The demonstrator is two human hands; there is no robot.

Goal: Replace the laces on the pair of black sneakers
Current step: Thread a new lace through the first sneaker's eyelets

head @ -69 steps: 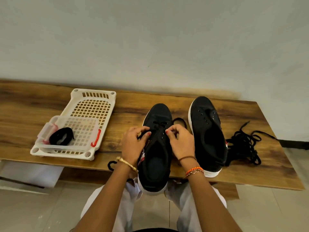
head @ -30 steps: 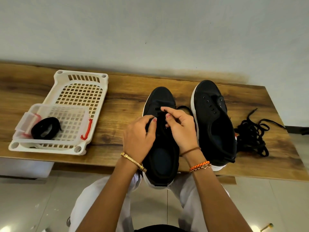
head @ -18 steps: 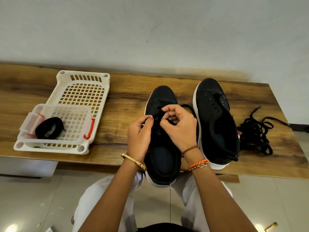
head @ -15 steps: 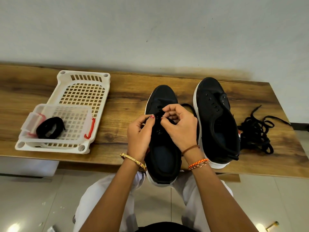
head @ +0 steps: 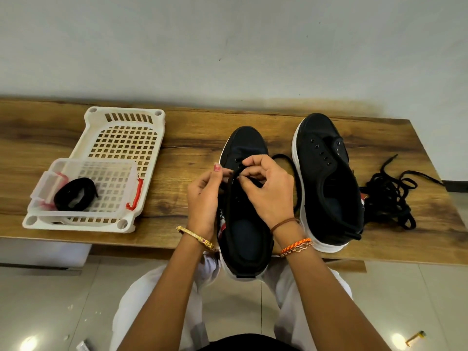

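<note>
Midway through relacing: both hands, left hand (head: 205,196) and right hand (head: 263,188), pinching a black lace (head: 286,158) at the near sneaker (head: 243,239); second sneaker (head: 326,183) eyelets bare; removed laces (head: 390,196) heaped aside.

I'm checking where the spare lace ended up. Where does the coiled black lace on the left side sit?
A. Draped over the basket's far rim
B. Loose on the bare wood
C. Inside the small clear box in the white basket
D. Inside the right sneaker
C: the coiled black lace lies inside the small clear box, which sits in the white basket.
</note>
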